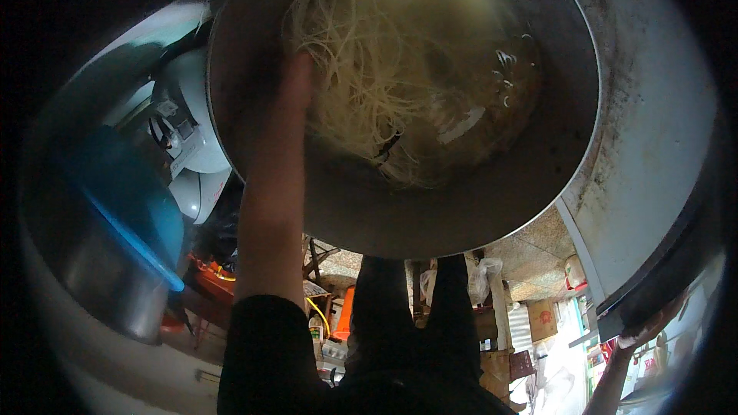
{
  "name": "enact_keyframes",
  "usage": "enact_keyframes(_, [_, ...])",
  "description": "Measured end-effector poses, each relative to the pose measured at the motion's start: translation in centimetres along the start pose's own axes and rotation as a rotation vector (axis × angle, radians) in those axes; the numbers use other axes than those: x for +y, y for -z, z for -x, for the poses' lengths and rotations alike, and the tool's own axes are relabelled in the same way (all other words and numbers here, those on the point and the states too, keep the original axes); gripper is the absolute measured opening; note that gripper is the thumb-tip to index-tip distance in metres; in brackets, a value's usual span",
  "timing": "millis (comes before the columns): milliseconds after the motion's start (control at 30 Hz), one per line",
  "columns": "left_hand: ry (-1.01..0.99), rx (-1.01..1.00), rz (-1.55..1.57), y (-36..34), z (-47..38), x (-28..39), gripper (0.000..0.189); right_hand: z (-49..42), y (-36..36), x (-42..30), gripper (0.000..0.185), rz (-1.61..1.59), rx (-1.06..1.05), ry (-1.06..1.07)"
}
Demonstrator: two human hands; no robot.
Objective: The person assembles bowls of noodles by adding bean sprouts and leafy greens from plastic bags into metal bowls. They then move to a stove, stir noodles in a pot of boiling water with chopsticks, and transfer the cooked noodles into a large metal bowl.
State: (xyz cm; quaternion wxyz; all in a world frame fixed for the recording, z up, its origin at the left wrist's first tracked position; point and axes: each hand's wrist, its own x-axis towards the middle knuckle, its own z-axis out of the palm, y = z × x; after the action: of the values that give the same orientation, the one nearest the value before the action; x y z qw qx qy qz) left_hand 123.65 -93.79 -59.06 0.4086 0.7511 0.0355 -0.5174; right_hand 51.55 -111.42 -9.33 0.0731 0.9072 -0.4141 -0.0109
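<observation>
A large round metal pot point(415, 225) fills the upper middle, directly before me. Pale, thin noodles point(369, 80) lie tangled in its cloudy liquid, mostly on the left side. My left hand point(298, 72) reaches over the pot's near rim and is at the left edge of the noodles. Its fingers are dark and blurred, so their hold is hidden. A small dark object point(390, 147) shows among the noodles. Far to the lower right, my right hand point(651, 325) is at the lower end of a dark, long-edged object point(640, 300); its grip is unclear.
Left of the pot are a blue plastic basin point(135, 230), a metal vessel point(115, 294) and a white appliance point(187, 147). A pale, stained surface point(646, 109) borders the right side. Below, an orange object point(345, 314) and a cardboard box point(542, 320) stand near my legs.
</observation>
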Motion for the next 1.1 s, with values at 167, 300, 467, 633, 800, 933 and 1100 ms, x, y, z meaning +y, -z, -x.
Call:
enact_keyframes(167, [-0.113, 0.263, -0.176, -1.1, 7.4, 2.8, 0.075, 0.0, 0.0, -0.1, 0.065, -0.007, 0.002, 0.004])
enact_keyframes(300, [-0.157, 0.247, -0.347, -2.2, 4.8, 4.6, 0.071, 0.6, 0.0, 0.5, 0.064, -0.010, -0.003, 0.012])
enact_keyframes(467, [-0.088, 0.109, -0.238, -3.3, -1.1, 4.4, 0.066, 1.7, -0.1, 2.4, 0.063, -0.022, -0.027, 0.025])
enact_keyframes(633, [0.026, 0.082, -0.084, -1.3, 3.9, 4.4, 0.061, 0.1, -0.1, 1.8, 0.062, -0.014, 0.010, 0.202])
enact_keyframes(800, [0.020, 0.116, -0.081, 1.9, 13.3, 5.0, 0.063, -3.3, -0.4, -2.0, 0.067, -0.021, 0.038, 0.163])
enact_keyframes(933, [-0.052, 0.248, -0.377, 3.2, 17.1, 6.3, 0.065, -3.3, 0.0, -3.3, 0.078, -0.145, 0.043, -0.133])
enact_keyframes(1100, [-0.476, 0.287, -0.439, 2.3, 23.1, 8.4, 0.068, -2.0, 0.0, -2.5, 0.080, -0.159, 0.036, -0.156])
